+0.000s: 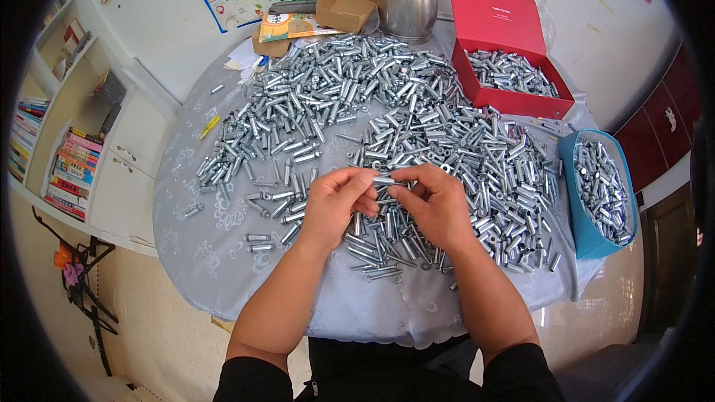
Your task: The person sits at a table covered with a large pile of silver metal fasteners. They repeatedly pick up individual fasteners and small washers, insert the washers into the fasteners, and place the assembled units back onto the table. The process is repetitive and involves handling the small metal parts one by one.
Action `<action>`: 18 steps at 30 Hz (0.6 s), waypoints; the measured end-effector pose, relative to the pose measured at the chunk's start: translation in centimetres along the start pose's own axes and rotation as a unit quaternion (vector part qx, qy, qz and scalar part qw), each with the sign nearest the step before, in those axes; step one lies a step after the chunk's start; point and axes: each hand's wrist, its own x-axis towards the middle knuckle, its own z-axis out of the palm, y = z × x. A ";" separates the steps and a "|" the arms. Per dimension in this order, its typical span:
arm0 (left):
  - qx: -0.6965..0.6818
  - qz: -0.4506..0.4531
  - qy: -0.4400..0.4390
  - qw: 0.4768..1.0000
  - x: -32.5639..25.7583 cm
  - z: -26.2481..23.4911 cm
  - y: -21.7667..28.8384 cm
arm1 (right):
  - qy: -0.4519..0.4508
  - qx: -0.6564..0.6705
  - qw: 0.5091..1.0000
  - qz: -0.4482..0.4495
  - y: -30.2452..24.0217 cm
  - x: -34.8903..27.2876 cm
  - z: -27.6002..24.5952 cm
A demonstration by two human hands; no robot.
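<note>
One metal sleeve [383, 180] is held just above the heap [477, 171], between both hands; left hand [337, 205] pinches one end with thumb and fingers, right hand [438, 205] pinches the other; smooth metal could slip from the fingertips and get lost among like pieces; loose bolts [384, 276] between the forearms [275, 301] could roll off the tablecloth [357, 305] if nudged; blue bin [588, 244], heaped high, could spill if bumped.

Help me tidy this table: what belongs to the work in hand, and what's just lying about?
Likely in use:
held metal piece
loose metal parts
red box and teal bin of parts

Seemingly lying about:
booklet
cardboard box
lidded canister
</note>
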 end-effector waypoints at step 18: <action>0.023 -0.002 0.004 1.000 0.0 -0.1 0.5 | 0.009 -0.007 0.999 -0.042 0.0 0.2 -0.2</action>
